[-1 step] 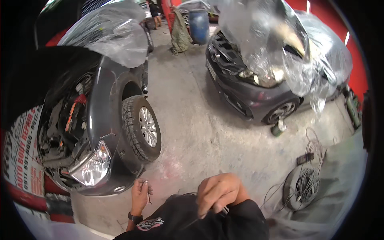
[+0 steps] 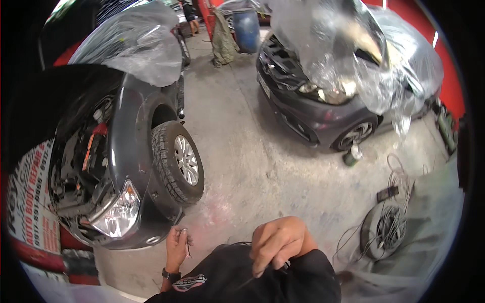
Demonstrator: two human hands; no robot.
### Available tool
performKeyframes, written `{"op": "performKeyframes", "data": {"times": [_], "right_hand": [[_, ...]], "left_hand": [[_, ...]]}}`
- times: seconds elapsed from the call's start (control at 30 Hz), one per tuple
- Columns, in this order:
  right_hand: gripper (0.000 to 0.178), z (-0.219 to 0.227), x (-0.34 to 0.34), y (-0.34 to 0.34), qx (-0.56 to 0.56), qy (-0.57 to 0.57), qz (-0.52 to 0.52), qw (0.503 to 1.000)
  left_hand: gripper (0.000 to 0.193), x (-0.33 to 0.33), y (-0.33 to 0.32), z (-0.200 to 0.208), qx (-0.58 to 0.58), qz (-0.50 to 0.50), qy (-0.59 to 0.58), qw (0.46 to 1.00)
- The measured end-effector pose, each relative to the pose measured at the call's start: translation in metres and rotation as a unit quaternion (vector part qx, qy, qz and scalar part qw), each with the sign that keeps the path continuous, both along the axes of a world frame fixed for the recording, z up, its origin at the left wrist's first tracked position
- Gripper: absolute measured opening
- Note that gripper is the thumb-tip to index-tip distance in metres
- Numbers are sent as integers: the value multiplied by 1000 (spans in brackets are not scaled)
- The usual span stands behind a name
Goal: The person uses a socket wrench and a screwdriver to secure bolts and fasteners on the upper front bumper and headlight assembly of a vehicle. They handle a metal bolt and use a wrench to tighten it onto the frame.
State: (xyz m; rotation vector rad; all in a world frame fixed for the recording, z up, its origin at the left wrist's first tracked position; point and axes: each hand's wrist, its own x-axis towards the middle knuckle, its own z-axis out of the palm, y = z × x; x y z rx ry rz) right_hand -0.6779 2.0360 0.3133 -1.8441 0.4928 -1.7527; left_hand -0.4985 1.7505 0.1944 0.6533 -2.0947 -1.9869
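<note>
My left hand point(image 2: 177, 245), with a watch point(image 2: 172, 275) at its wrist, is closed around a thin metal tool point(image 2: 189, 249) whose kind I cannot make out. It is near the front bumper of a dark grey car point(image 2: 132, 151) on the left, apart from it. In front of my black shirt point(image 2: 227, 272), my right hand point(image 2: 279, 240) is closed, fingers curled downward. A slim metal piece shows below its fingers, too small to name. The left car has its engine bay exposed, and its front wheel point(image 2: 186, 160) is turned outward.
A second grey car point(image 2: 318, 117), partly under clear plastic sheeting point(image 2: 333, 45), stands at the right. Near its wheel is a green can point(image 2: 352, 155). A tire point(image 2: 371, 232) with coiled cables lies at the lower right. A blue drum point(image 2: 247, 31) and a sack point(image 2: 223, 43) stand at the back.
The view has shifted slightly, so the cars sit a little differently in the picture. Both hands keep nearly the same pose.
</note>
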Motion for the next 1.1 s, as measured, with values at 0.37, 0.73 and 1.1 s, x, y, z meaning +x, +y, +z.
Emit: {"op": "performKeyframes", "data": {"times": [0.37, 0.73, 1.1], "right_hand": [[29, -38, -20, 101, -53, 81, -140, 985], [18, 91, -8, 12, 49, 552, -103, 826], [66, 35, 93, -232, 54, 333, 255, 906]], "left_hand": [[10, -33, 18, 30, -117, -60, -90, 987], [11, -8, -6, 20, -113, 20, 7, 993], [16, 158, -60, -18, -15, 335, 117, 935]]}}
